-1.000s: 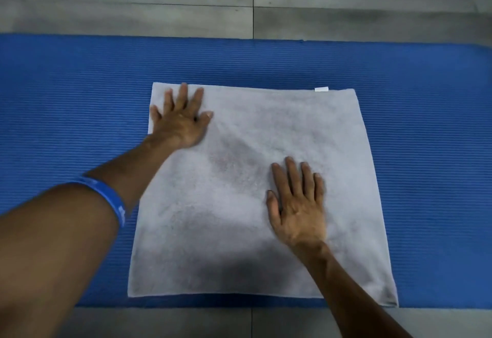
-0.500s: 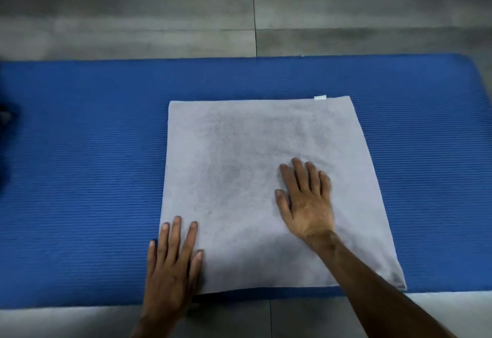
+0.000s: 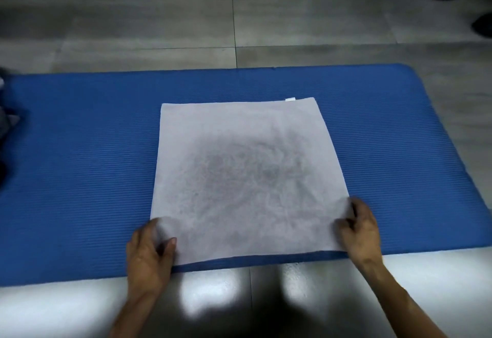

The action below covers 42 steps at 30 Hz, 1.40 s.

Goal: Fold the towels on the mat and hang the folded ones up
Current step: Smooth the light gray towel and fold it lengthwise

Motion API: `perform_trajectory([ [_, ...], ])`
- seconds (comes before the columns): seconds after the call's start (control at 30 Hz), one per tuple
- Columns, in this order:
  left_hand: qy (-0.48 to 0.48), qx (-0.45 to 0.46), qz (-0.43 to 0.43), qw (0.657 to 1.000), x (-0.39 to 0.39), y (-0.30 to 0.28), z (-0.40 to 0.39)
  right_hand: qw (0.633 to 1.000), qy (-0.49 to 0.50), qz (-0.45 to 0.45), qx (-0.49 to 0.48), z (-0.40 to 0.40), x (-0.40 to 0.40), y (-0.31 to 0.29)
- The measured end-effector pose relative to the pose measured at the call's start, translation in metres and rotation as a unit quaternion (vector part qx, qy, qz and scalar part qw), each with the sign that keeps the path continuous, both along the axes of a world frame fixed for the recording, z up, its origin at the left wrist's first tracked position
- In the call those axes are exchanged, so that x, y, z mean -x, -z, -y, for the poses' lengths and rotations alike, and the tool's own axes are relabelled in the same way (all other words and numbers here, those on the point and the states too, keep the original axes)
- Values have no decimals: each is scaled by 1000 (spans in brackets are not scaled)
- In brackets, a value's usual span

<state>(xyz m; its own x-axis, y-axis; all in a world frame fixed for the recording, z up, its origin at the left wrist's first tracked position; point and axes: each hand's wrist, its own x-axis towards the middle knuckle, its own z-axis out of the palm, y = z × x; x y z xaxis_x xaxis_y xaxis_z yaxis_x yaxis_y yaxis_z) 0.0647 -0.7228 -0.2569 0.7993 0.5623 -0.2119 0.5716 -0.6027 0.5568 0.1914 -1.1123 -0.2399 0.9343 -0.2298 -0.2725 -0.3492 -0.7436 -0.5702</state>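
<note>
Both hands have left off smoothing the white towel [image 3: 245, 178], which lies flat on the blue mat [image 3: 80, 178]; the left hand [image 3: 149, 258] and right hand [image 3: 359, 234] now pinch its near corners, likely to fold.

A pale grey towel [image 3: 245, 175] lay flat and square on the blue ribbed mat [image 3: 80, 178], with a small white tag at its far right corner. Its near corners looked slightly lifted, though blur made that uncertain. The near edge ran just inside the mat's front edge.
</note>
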Motion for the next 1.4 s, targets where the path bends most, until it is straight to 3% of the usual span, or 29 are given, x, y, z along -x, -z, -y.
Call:
perform_trajectory([
  [0.13, -121, 136, 9, 983, -10, -11, 7, 959, 115, -96, -242, 10, 6, -19],
  [0.23, -180, 205, -27, 962, -15, -10, -5, 927, 146, -174, -298, 8, 8, -26],
  [0.4, -212, 257, -4, 943, -8, -19, -22, 896, 171, -128, -389, 13, 2, -36],
  [0.53, -200, 300, -5, 933, 1, -20, -24, 913, 135, -202, -327, 14, 5, -38],
  [0.63, -199, 320, -7, 926, 4, -23, -20, 935, 115, -204, -266, 15, 9, -36],
  [0.73, -193, 325, -21, 926, 7, -23, -21, 932, 125, -210, -267, 21, 8, -31],
  [0.93, -163, 400, -81, 898, 17, -43, -37, 905, 196, -151, -346, 35, 12, -43],
  [1.1, -126, 466, -153, 863, 34, -64, -55, 870, 196, -209, -401, 49, 43, -57],
  [1.27, -207, 551, -79, 805, 38, -84, -57, 805, 214, -236, -501, 51, 54, -70],
  [1.4, -259, 551, -5, 793, -10, -96, -59, 796, 217, -220, -520, 31, 3, -91],
])
